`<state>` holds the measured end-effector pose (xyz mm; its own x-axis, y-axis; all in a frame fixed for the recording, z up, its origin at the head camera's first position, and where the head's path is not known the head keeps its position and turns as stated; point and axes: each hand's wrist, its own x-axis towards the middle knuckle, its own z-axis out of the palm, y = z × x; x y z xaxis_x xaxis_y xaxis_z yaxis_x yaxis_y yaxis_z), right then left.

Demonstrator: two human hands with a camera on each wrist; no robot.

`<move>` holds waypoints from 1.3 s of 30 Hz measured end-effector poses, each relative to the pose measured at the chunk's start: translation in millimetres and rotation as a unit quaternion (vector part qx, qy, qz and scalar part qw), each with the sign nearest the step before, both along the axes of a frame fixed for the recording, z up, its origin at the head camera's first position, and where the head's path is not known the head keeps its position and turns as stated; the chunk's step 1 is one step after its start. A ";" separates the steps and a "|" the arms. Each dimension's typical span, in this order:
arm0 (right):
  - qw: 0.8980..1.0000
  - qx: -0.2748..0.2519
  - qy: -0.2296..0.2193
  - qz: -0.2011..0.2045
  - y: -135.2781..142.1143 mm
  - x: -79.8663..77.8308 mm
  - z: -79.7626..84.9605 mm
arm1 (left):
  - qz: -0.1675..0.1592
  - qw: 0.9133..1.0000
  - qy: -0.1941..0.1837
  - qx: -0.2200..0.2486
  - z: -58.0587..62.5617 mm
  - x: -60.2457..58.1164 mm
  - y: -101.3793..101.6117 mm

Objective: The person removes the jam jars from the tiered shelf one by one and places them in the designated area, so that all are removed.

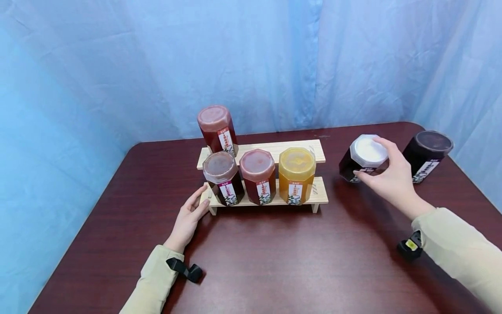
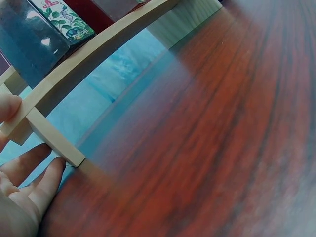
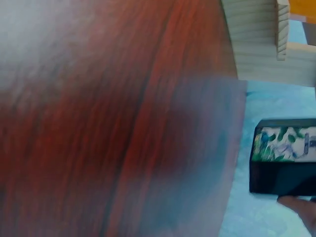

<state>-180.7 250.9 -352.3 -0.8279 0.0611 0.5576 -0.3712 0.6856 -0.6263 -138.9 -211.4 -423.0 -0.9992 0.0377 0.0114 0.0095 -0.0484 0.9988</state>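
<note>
My right hand grips a dark jar with a white lid, thumb on the near side and fingers at the far side of its top. In the right wrist view the dark jar hangs above the table with a gap beneath. My left hand holds the left end of the two-step wooden rack; its thumb lies on the lower shelf, fingers by the leg. On that shelf stand a dark purple jar, a red jar and a yellow jar.
Another red jar stands at the left of the rack's upper shelf. A black jar stands on the dark red-brown table, right of my right hand. Blue curtains hang behind and beside the table.
</note>
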 end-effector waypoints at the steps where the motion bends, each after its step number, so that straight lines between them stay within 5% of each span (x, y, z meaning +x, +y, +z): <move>1: 1.000 0.008 -0.004 -0.007 1.7 -0.9 -0.4 | 0.001 1.000 0.001 0.000 0.0 -0.3 0.3; 10: 0.998 0.016 -0.056 -0.029 23.2 -8.2 -6.3 | -0.001 1.000 0.005 -0.002 -0.2 0.5 2.5; 39: 0.993 0.084 -0.086 -0.010 57.3 -18.1 -17.2 | 0.008 1.000 -0.011 -0.003 0.0 -0.1 0.9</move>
<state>-198.8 308.2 -369.5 -0.9117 -0.0042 0.4109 -0.2539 0.7920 -0.5552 -139.0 -210.4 -423.0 -0.9997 0.0217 -0.0112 -0.0121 -0.0433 0.9990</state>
